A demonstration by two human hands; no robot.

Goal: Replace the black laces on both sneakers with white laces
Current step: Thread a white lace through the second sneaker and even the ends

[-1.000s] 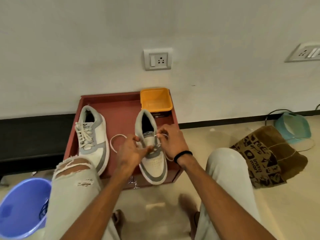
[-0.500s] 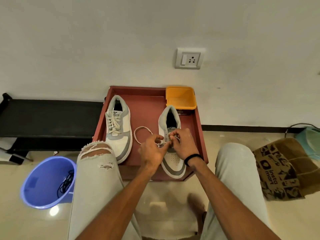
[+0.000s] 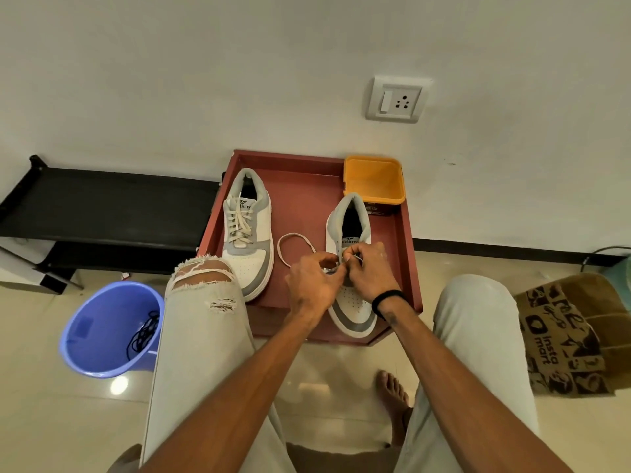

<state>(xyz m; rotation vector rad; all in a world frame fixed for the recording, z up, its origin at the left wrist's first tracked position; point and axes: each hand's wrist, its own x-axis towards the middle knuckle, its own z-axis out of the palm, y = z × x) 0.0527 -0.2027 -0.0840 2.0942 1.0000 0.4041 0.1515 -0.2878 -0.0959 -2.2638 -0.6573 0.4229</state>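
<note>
White and grey, the two low-top leather sneakers sit on a small reddish-brown tabletop with raised edges, pushed against the pale wall. The left sneaker is fully threaded with a white flat lace in neat crossings, its toe pointing toward the seated person. The right sneaker lies just right of centre on the tabletop, toe near the front edge, and both hands work over its eyelets.

The left hand has its fingers curled, thumb and forefinger pinching a loose white lace close to the shoe's lacing area. The right hand, with a black band on its wrist, also curls its fingers and pinches the same lace against the sneaker's tongue side. From the hands, a loop of that lace trails left onto the bare tabletop between the two sneakers.

An orange square plastic tub sits at the far right corner of the tabletop, on top of a dark box. On the floor to the left stands a blue plastic bucket with a tangle of black laces inside. A black low bench runs along the wall at far left. A brown printed paper bag lies on the floor at right. A white wall socket is mounted above the tabletop. The person's knees, in pale ripped trousers, frame the near edge.
</note>
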